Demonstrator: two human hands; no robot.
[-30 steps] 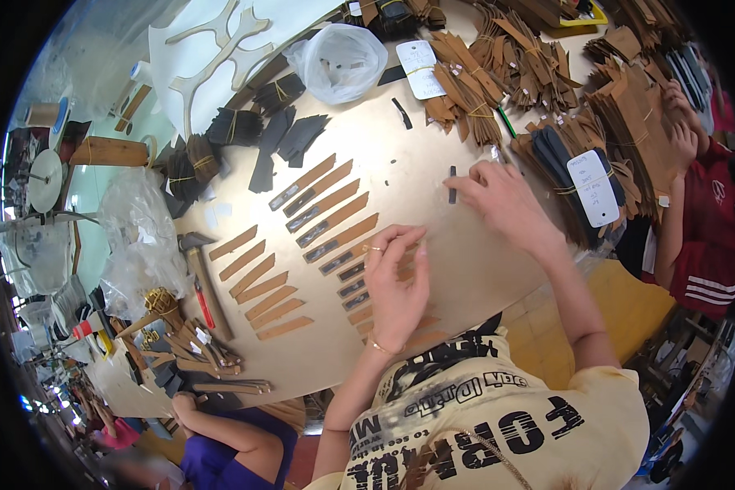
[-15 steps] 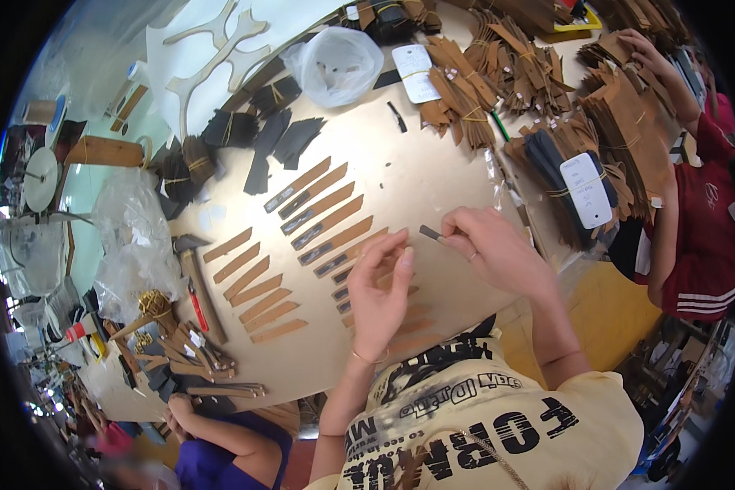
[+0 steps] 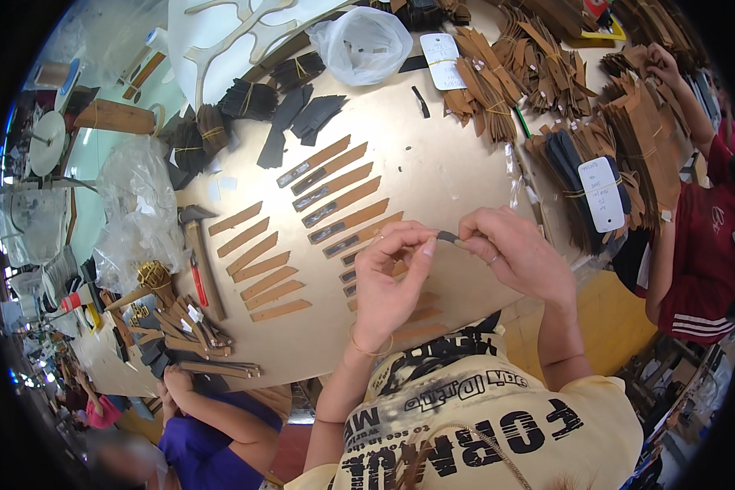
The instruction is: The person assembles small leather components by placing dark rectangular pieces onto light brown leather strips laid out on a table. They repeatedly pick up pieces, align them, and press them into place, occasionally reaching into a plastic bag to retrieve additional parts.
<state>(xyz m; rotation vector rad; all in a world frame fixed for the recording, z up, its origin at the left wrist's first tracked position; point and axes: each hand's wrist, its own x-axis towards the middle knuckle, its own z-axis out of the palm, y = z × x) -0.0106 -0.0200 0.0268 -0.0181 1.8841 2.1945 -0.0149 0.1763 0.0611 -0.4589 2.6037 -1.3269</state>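
Worktable (image 3: 457, 167), strip (image 3: 448, 237) seemingly in both hands (image 3: 521, 251)

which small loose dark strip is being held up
The dark strip pinched between the left hand and right hand; the black strip by the upper white tag lies on the table.

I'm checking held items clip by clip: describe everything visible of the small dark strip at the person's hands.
The small dark strip is short, narrow and dark grey, matte, perhaps leather or similar. The right hand grips one end; the other end meets the left hand, though whether that pinches it is unclear. It slants slightly down rightward in the picture and appears raised above the tabletop. The gripped end is hidden.
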